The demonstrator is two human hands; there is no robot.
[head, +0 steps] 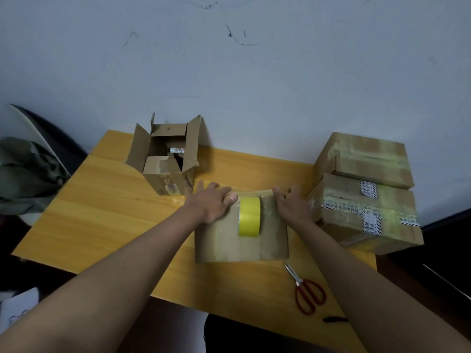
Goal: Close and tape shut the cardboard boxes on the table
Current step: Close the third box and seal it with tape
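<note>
Tape roll atop closed box, between both hands.

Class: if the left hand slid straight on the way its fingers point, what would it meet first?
Probably the open cardboard box: the left hand points away up-left off the closed box, though depth is unclear.

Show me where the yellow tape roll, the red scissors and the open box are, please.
yellow tape roll (249,216), head view, on its outer yellow band.
red scissors (307,291), head view, on the red handles near the pivot.
open box (163,178), head view, on its front wall.
</note>
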